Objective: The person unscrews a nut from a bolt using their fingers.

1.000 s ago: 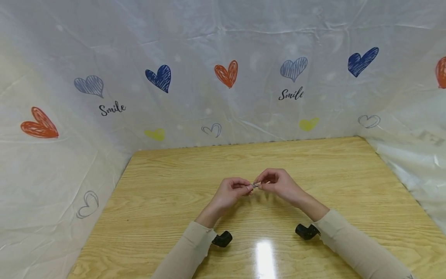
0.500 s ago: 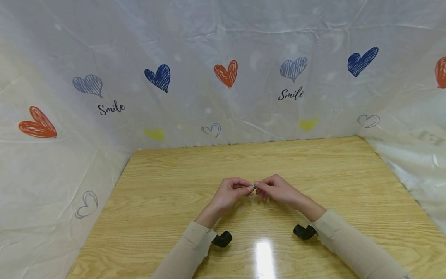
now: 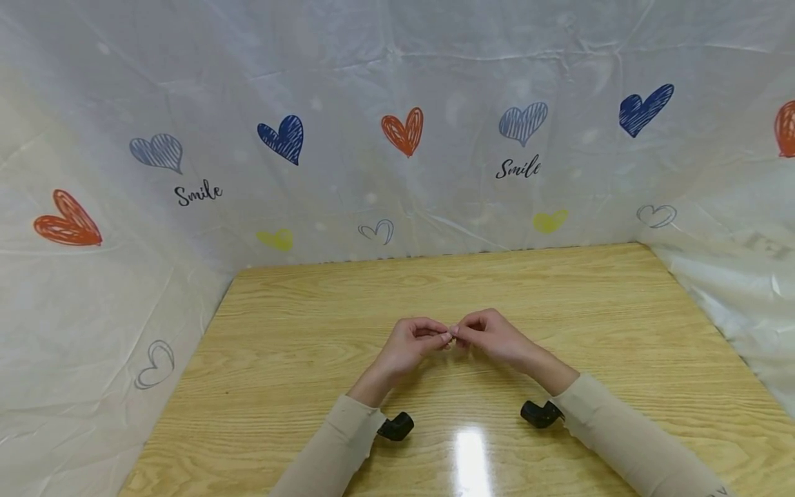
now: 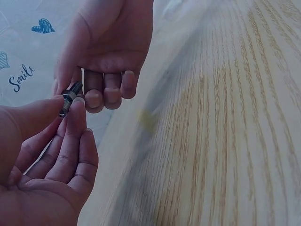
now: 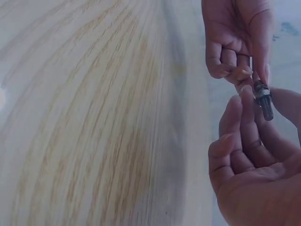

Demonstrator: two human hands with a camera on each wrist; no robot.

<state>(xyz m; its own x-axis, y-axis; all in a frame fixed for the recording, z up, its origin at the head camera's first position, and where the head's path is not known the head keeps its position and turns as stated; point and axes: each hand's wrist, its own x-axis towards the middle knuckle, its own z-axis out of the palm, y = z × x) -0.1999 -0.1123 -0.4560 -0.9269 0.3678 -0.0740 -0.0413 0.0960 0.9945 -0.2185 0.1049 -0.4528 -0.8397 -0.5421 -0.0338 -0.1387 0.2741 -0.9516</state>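
Over the middle of the table, my left hand (image 3: 402, 348) and right hand (image 3: 502, 339) meet fingertip to fingertip at a small metal bolt (image 5: 267, 111). Thumb and forefinger of the left hand pinch its head end. The dark threaded shank points toward the right palm in the right wrist view. A shiny nut (image 5: 263, 92) sits on the bolt close to the left fingertips, and the right thumb and forefinger pinch it from both sides. Fingers hide most of the bolt in the head view, while its threaded tip shows in the left wrist view.
The wood-grain table (image 3: 298, 359) spreads around both hands. A pale curtain (image 3: 335, 193) printed with hearts and "Smile" rises behind it and along its sides. Black angled pieces (image 3: 397, 426) stick out from both sleeve cuffs.
The right hand has turned about the bolt, its thumb moving up and its knuckles dropping, and has come closer to the left fingertips, covering the shank. The left hand has stayed still.
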